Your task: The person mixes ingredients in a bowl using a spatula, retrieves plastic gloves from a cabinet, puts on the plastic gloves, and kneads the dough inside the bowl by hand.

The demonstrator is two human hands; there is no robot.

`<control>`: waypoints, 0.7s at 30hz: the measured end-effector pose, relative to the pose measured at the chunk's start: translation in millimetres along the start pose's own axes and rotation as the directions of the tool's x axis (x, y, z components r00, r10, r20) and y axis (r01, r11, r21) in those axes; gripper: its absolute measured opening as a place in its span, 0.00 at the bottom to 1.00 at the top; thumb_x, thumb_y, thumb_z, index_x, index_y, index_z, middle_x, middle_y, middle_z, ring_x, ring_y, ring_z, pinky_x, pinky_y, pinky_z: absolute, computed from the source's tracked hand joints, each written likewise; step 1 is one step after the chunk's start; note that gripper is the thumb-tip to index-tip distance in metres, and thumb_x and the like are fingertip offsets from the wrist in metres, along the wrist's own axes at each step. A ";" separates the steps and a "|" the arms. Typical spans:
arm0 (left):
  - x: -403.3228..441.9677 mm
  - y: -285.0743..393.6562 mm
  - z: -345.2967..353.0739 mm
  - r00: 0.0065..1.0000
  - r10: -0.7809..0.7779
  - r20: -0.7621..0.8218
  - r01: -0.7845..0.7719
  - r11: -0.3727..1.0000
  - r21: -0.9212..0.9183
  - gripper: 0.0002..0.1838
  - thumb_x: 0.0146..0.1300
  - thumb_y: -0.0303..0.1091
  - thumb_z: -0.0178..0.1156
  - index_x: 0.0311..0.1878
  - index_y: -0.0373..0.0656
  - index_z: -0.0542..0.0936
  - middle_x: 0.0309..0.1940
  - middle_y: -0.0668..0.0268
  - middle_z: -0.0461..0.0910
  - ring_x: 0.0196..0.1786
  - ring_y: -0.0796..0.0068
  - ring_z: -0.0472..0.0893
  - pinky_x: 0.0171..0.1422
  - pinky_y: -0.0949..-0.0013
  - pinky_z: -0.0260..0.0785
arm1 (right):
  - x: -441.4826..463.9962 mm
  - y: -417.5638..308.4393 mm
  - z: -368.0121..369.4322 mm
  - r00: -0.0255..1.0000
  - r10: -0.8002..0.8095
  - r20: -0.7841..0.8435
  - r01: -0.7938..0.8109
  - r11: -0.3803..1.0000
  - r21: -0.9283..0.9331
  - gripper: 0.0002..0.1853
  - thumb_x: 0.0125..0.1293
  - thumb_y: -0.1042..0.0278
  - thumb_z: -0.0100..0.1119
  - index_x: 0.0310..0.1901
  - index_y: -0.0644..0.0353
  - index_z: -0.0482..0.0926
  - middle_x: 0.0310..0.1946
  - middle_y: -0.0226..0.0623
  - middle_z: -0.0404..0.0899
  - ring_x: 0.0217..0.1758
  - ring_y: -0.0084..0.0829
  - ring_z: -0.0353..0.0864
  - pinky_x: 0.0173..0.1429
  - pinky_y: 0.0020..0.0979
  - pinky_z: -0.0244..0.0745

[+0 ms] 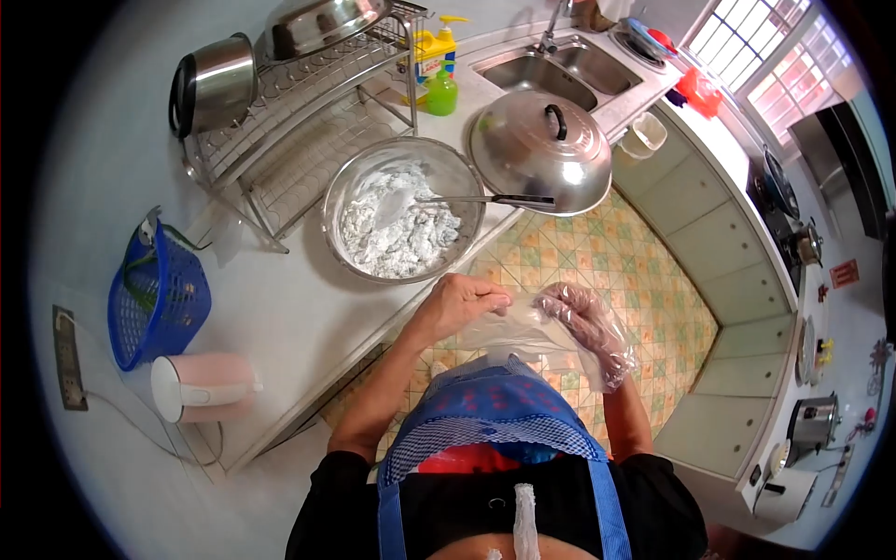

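Note:
My left hand (460, 308) is bare, its fingers pinched on the edge of a clear plastic glove (518, 329) in front of the blue apron. My right hand (586, 327) wears a clear plastic glove, and its fingers are closed on the other side of the same thin plastic. Beyond my left hand, a large steel bowl (333, 238) on the counter holds white floury dough (397, 229). A spatula (495, 199) lies in the bowl, its handle resting across the rim towards a domed steel lid (532, 140).
A steel dish rack (308, 117) stands behind the bowl, beside a green bottle (441, 96) and a yellow bottle (432, 51). The double sink (537, 79) is at the back. A blue basket (163, 294) and a pink kettle (207, 387) are at the left.

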State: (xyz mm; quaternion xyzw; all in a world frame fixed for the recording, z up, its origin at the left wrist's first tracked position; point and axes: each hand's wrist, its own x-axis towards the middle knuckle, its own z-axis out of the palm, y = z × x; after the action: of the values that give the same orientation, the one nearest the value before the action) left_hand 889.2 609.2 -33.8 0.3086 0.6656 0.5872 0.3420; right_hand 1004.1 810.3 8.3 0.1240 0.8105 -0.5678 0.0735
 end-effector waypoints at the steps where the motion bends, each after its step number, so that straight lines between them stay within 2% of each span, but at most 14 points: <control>1: 2.9 -4.8 0.1 1.000 -0.015 0.001 0.015 0.998 -0.063 0.09 0.61 0.30 0.60 0.39 0.34 0.83 0.31 0.64 0.83 0.37 0.79 0.80 0.45 0.75 0.71 | -0.6 -0.7 -0.2 1.000 -0.012 -0.011 0.012 1.000 -0.007 0.12 0.65 0.60 0.57 0.39 0.61 0.80 0.30 0.31 0.78 0.35 0.22 0.74 0.42 0.27 0.69; 3: 8.0 -5.8 -0.5 1.000 -0.029 0.007 0.030 0.992 -0.121 0.09 0.60 0.29 0.61 0.38 0.34 0.83 0.30 0.64 0.83 0.35 0.80 0.80 0.43 0.76 0.72 | -2.3 -0.7 -3.0 0.999 -0.026 -0.028 0.026 1.000 -0.011 0.12 0.64 0.60 0.59 0.40 0.61 0.80 0.31 0.31 0.78 0.35 0.22 0.73 0.42 0.27 0.69; 5: 12.5 -3.0 -0.1 1.000 -0.009 0.010 0.010 0.994 -0.105 0.06 0.55 0.27 0.64 0.34 0.34 0.83 0.28 0.66 0.83 0.32 0.84 0.80 0.40 0.78 0.72 | -3.7 0.3 -8.0 1.000 -0.015 0.001 0.015 0.992 0.126 0.14 0.60 0.60 0.63 0.42 0.59 0.80 0.34 0.29 0.79 0.37 0.23 0.74 0.43 0.26 0.69; 9: 25.2 -1.1 4.0 1.000 -0.006 0.025 0.010 0.982 -0.190 0.04 0.52 0.23 0.66 0.31 0.35 0.82 0.27 0.68 0.82 0.32 0.85 0.79 0.40 0.79 0.71 | -0.5 1.8 -25.1 0.999 -0.045 0.008 0.045 0.996 0.073 0.19 0.55 0.59 0.68 0.47 0.58 0.79 0.40 0.30 0.79 0.42 0.24 0.74 0.47 0.26 0.69; 11: 31.6 1.6 7.0 1.000 -0.008 0.028 0.014 0.980 -0.197 0.05 0.52 0.23 0.67 0.32 0.36 0.81 0.27 0.69 0.82 0.33 0.84 0.80 0.39 0.80 0.71 | 3.6 6.7 -37.5 0.967 -0.253 0.009 0.253 0.967 0.041 0.27 0.51 0.55 0.71 0.52 0.56 0.77 0.43 0.31 0.78 0.46 0.27 0.73 0.51 0.30 0.68; 12: 34.0 5.1 8.2 1.000 -0.011 0.023 0.015 0.981 -0.194 0.05 0.52 0.23 0.67 0.32 0.36 0.81 0.27 0.69 0.82 0.33 0.84 0.80 0.39 0.80 0.71 | 5.5 6.5 -46.6 0.966 -0.257 0.013 0.256 0.966 0.045 0.27 0.51 0.55 0.71 0.52 0.56 0.77 0.43 0.31 0.78 0.46 0.27 0.73 0.51 0.30 0.68; 14: 40.8 14.1 11.3 1.000 -0.016 0.017 0.018 0.988 -0.151 0.05 0.50 0.23 0.67 0.30 0.37 0.80 0.26 0.70 0.80 0.32 0.85 0.78 0.38 0.80 0.71 | 8.4 -4.4 -68.5 0.922 -0.373 0.101 0.370 0.928 0.049 0.33 0.50 0.45 0.69 0.54 0.55 0.76 0.46 0.34 0.77 0.48 0.32 0.73 0.55 0.34 0.67; 15: 45.7 14.8 14.0 1.000 -0.016 0.015 0.018 0.988 -0.151 0.05 0.50 0.23 0.67 0.30 0.37 0.80 0.26 0.70 0.80 0.32 0.85 0.78 0.38 0.80 0.71 | 3.5 -22.4 -77.9 0.952 -0.291 0.095 0.303 0.942 -0.142 0.36 0.49 0.36 0.63 0.53 0.57 0.76 0.48 0.38 0.76 0.50 0.38 0.75 0.57 0.37 0.67; 16: 50.8 14.9 16.8 1.000 -0.025 0.011 0.026 0.995 -0.097 0.06 0.49 0.23 0.68 0.30 0.37 0.79 0.26 0.71 0.80 0.32 0.85 0.77 0.38 0.80 0.70 | 4.5 -30.1 -81.2 0.952 -0.291 0.094 0.302 0.943 -0.142 0.36 0.49 0.36 0.63 0.53 0.57 0.76 0.48 0.38 0.76 0.50 0.38 0.75 0.57 0.37 0.67; 18: 60.9 15.2 24.9 0.999 -0.036 0.014 0.036 0.999 -0.040 0.07 0.48 0.24 0.69 0.30 0.37 0.79 0.26 0.72 0.79 0.31 0.86 0.77 0.37 0.80 0.69 | 10.2 -38.7 -81.9 0.958 -0.260 0.119 0.283 0.815 -0.505 0.38 0.50 0.31 0.59 0.50 0.59 0.77 0.50 0.43 0.76 0.53 0.43 0.74 0.57 0.39 0.68; 19: 65.7 15.1 30.4 0.999 -0.046 0.007 0.046 0.999 -0.023 0.09 0.47 0.24 0.70 0.31 0.37 0.79 0.25 0.71 0.79 0.30 0.86 0.75 0.35 0.80 0.68 | 18.7 -28.9 -82.9 0.902 -0.399 0.167 0.424 0.739 -0.523 0.34 0.50 0.35 0.62 0.46 0.60 0.79 0.45 0.44 0.78 0.51 0.45 0.75 0.53 0.40 0.70; 21: 76.4 12.9 40.0 0.999 -0.043 0.018 0.043 0.999 -0.017 0.15 0.43 0.26 0.72 0.34 0.36 0.78 0.24 0.70 0.78 0.29 0.86 0.75 0.34 0.78 0.67 | 27.5 -27.0 -84.0 0.900 -0.376 0.218 0.434 0.742 -0.511 0.31 0.51 0.39 0.63 0.43 0.60 0.80 0.41 0.43 0.79 0.48 0.45 0.77 0.50 0.39 0.71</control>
State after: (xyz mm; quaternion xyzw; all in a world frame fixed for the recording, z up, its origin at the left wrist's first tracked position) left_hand 878.0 695.7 -31.1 0.2964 0.6638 0.5829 0.3630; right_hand 971.9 883.6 54.5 -0.1101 0.9408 -0.3198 0.0213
